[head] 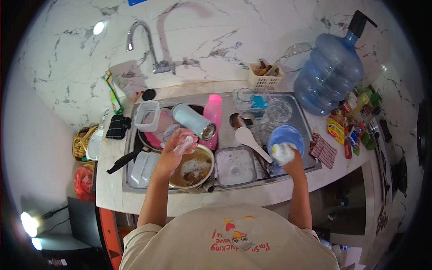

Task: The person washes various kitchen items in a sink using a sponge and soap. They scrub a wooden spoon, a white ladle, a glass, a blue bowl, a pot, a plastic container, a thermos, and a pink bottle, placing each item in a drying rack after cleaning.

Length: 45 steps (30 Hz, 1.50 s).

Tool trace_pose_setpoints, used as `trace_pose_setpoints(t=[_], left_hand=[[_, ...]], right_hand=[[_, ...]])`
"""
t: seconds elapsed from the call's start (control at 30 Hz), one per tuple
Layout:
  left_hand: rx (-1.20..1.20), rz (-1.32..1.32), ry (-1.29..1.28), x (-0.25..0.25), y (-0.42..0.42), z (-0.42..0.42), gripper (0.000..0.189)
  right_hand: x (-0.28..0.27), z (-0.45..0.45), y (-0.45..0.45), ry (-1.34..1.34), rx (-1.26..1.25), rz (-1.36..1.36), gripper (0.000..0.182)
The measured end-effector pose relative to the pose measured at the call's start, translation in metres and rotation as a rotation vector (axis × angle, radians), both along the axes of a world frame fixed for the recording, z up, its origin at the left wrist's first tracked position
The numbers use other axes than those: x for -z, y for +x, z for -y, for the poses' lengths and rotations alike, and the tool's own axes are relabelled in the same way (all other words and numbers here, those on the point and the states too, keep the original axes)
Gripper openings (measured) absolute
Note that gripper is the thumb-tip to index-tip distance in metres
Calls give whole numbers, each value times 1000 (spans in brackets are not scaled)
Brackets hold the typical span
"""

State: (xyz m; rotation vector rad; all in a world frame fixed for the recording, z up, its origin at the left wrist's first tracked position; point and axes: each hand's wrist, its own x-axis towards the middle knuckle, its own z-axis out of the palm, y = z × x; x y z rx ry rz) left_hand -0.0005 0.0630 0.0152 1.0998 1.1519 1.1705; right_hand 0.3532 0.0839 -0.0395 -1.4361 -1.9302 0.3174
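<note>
Suds cover the fingers of my left hand point(176, 148), raised above a metal pot point(191, 167) of cloudy, foamy water. Whether a small thing sits under that lather I cannot tell. My right hand point(294, 164) grips a foam-covered sponge point(283, 153) at a blue plastic bowl point(289, 135). A white rice paddle point(251, 143) lies left of the bowl, near a soapy clear container point(235, 165). Behind my left hand are a pale blue tumbler point(194, 120), a pink bottle point(212, 118) and a clear tub point(147, 116).
A chrome faucet point(148, 47) arches over the sink's left side. Cutlery fills a cream basket point(266, 77) at the wall. A large blue water jug point(329, 74) stands right of the sink, near a checked cloth point(324, 151). A black pan handle point(124, 162) juts over the left rim.
</note>
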Motion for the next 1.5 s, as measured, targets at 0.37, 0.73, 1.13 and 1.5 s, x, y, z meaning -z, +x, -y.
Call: trace_pose_setpoints(t=[0.37, 0.73, 1.13, 1.5], left_hand=[[79, -224, 88, 14, -27, 29, 21], [522, -900, 298, 38, -25, 54, 28], [300, -628, 412, 9, -40, 43, 8], [-240, 540, 8, -3, -43, 35, 19]], right_hand=[[-6, 9, -21, -25, 174, -606, 21], [5, 20, -72, 38, -101, -204, 20], [47, 15, -112, -133, -284, 255, 44], [42, 6, -128, -313, -229, 499, 34]])
